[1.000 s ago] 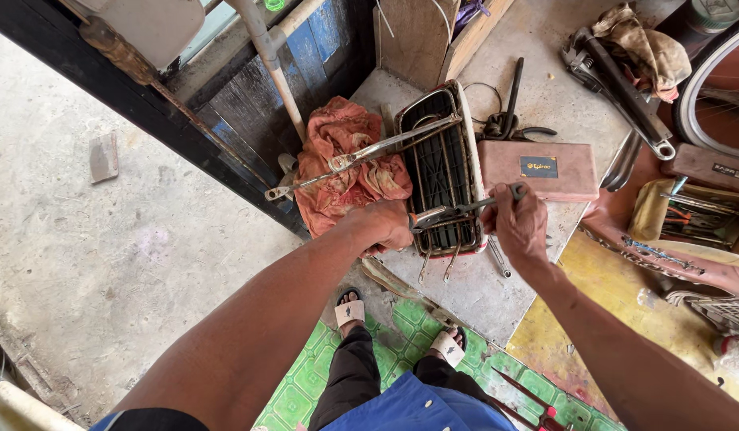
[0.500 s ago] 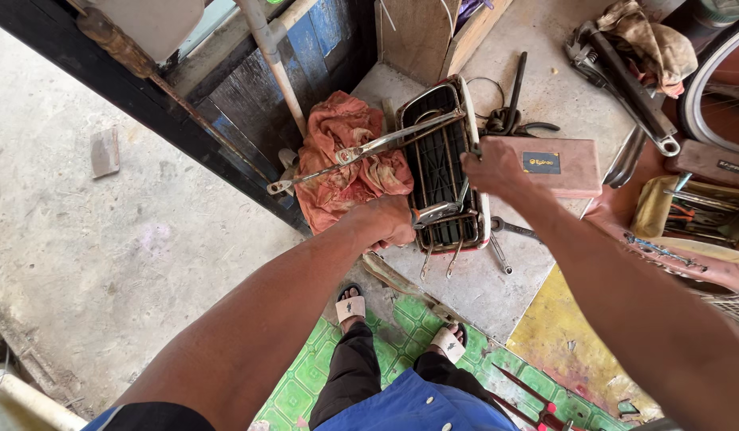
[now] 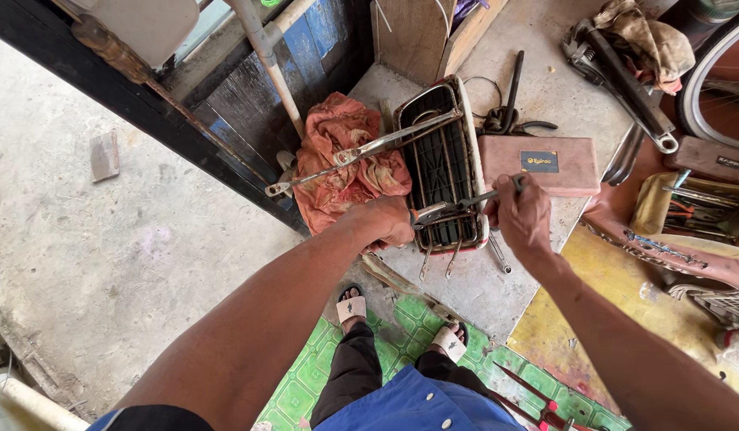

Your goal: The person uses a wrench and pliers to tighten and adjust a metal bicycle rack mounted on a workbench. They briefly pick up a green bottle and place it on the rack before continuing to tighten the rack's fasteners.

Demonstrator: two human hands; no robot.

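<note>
Nearest us, our sandalled feet (image 3: pixel 401 323) stood on green patterned tiles (image 3: pixel 306 375). Above them, our left hand (image 3: pixel 385 223) had its fingers closed around the near edge of a metal bicycle rack (image 3: pixel 441 164), which lay on the concrete table (image 3: pixel 497 287). Our right hand (image 3: pixel 521 211) gripped a slim wrench (image 3: pixel 473 199) laid across the rack's near end. A long chrome bar (image 3: pixel 353 156) rested across the rack and a red rag (image 3: pixel 345 160). Just beyond lay a pink tool case (image 3: pixel 545 164), then pliers (image 3: pixel 509 112).
</note>
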